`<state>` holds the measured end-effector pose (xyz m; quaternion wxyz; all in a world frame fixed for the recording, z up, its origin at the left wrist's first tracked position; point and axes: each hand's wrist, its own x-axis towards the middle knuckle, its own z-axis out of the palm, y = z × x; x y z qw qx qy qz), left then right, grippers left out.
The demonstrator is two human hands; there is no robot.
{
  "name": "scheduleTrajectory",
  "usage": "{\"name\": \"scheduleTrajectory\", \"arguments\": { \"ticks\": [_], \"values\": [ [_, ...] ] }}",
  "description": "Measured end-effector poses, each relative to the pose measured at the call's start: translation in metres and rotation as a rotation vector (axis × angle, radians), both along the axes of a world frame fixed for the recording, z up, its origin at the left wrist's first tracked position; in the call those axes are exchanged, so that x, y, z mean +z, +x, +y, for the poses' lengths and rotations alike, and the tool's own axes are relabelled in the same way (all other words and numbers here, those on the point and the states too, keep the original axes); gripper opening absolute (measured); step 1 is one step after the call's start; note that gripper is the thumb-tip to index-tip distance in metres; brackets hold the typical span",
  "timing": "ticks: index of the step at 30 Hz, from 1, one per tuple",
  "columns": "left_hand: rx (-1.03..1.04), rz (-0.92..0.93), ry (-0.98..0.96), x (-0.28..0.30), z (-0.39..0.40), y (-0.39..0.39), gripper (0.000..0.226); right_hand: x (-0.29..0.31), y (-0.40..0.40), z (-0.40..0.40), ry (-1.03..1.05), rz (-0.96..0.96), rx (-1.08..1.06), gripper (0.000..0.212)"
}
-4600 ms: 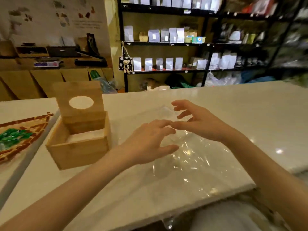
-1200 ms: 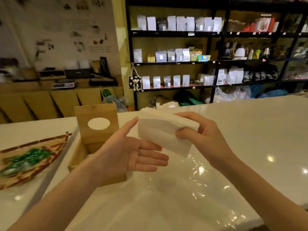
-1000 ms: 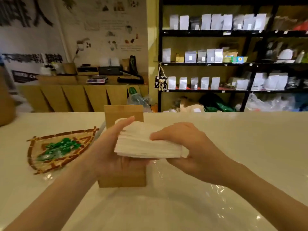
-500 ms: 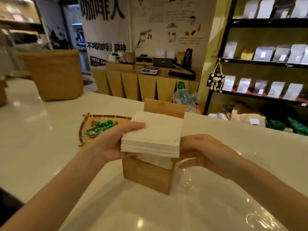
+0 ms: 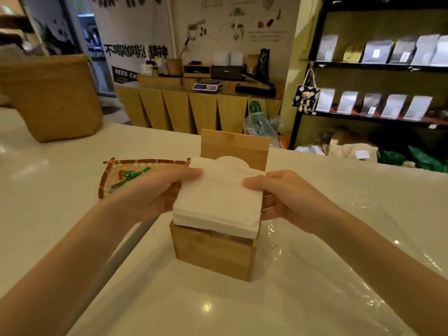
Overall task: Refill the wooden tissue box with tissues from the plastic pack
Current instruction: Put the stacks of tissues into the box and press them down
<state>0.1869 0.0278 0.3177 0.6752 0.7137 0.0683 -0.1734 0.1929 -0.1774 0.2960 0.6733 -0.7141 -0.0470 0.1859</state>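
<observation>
A single head-worn view looks forward and down from close above the white counter [image 5: 48, 214], with both forearms reaching in from below and shop shelves [image 5: 378, 66] well behind.

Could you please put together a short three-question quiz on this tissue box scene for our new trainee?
1. True or false: the stack of tissues already lies fully inside the wooden tissue box.
2. Which hands hold the stack? A) left hand only B) right hand only C) both
3. Fill in: the box's lid stands ____.

Key: 1 false, the stack sits at the box's opening, above the rim; 2 C, one at each side; 3 open, upright behind the stack.
</observation>
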Motion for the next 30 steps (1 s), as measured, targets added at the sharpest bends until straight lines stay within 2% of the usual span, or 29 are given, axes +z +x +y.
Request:
{"name": "scheduleTrajectory", "arguments": {
  "ticks": [6,11,16,18,22,28,30],
  "values": [
    [-0.14,-0.122,0.278,-0.001,0.014,0.019,0.01,0.003,-0.005,0.005,-0.201,-0.116,-0.139,0.006],
    [-0.209,-0.184,0.378,-0.001,0.012,0.026,0.007,0.006,-0.009,0.003,-0.346,-0.19,-0.21,0.013],
    [-0.242,-0.208,0.533,0.003,0.011,0.035,0.018,0.0,-0.009,0.003,-0.466,-0.269,-0.267,0.02],
    [-0.263,-0.201,0.585,0.004,0.012,0.038,0.022,-0.002,-0.009,0.005,-0.494,-0.285,-0.27,0.024],
    [-0.373,-0.191,0.707,0.002,0.018,0.044,0.014,-0.003,-0.01,0.009,-0.535,-0.321,-0.238,0.011],
    [-0.461,-0.231,0.806,0.0,0.02,0.05,0.013,-0.001,-0.009,0.014,-0.685,-0.414,-0.206,0.019],
    [-0.5,-0.246,0.843,0.002,0.016,0.049,0.014,-0.002,-0.009,0.017,-0.78,-0.461,-0.169,0.016]
  ]
}}
